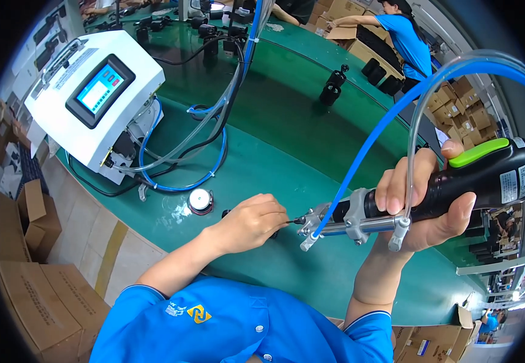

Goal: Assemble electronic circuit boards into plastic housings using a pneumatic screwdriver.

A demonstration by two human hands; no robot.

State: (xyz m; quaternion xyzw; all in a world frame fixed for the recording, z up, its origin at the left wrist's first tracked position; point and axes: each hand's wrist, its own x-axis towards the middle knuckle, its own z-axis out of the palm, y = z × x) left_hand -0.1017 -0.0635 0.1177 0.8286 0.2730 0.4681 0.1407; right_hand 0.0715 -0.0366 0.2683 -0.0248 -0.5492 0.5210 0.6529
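While in right fingers (389, 190), black screwdriver (483, 180).

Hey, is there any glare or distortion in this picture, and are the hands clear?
Head view: white glare patches on the green table near the round white-topped part; head view: fisheye bending toward the dark rim; head view: left hand and right hand look clear.

Dark piece (225, 213) partly behind left hand (251, 222)
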